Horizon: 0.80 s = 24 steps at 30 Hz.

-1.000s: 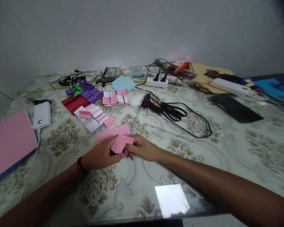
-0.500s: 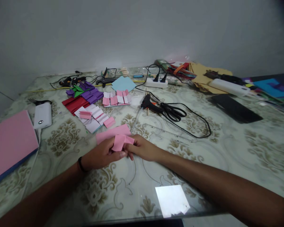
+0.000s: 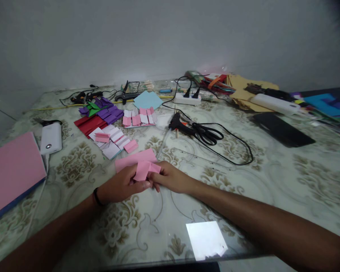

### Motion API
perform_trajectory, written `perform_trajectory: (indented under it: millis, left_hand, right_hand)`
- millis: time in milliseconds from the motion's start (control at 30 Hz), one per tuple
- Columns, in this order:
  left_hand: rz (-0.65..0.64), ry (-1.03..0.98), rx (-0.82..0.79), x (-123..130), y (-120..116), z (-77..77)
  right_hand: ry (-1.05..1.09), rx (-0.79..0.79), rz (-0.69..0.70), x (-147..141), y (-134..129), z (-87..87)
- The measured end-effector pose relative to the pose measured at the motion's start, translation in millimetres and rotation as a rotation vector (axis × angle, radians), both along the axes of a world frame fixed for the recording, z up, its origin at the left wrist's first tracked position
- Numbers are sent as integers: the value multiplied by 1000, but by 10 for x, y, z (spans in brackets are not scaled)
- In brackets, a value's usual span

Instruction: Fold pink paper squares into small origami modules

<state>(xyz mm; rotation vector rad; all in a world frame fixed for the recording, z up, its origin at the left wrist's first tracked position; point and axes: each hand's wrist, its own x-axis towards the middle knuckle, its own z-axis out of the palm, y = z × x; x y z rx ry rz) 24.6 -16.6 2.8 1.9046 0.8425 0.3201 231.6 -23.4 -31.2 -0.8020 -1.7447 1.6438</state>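
**Folded pink paper between two hands, one part seemingly done**

The small pink paper (image 3: 142,170) is held over the near middle of the table (image 3: 272,181). The left hand (image 3: 123,186) has closed thumb and fingers on its left side; the right hand (image 3: 174,178) pinches it from the right, with almost no opening. The hidden fingertips I cannot tell. The paper shows a fold, and I judge its folding is partly done.

Just beyond the hands lies a flat pink strip (image 3: 141,156), which looks not yet folded. Farther, to the left, are white-and-pink pieces (image 3: 110,150), already creased, with folded red paper (image 3: 90,124) and purple paper (image 3: 110,114) behind. At far middle, more pink pieces (image 3: 136,120) lie, also creased. To their right rests a glue gun (image 3: 175,121), untouched.
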Motion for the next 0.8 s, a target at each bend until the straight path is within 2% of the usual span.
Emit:
perform_trajectory:
  millis: [233, 367, 500, 800]
  left_hand:
    - [-11, -23, -54, -16, -5, -34]
    - [18, -12, -6, -24, -10, -44]
    - [-7, -30, -18, -1, -16, -30]
    - [47, 7, 60, 49, -14, -49]
  right_hand:
    - [-5, -31, -17, -8, -7, -10]
    - [19, -27, -11, -10, -2, 9]
    - [46, -24, 8, -9, 1, 15]
    - [-14, 14, -13, -3, -11, 8]
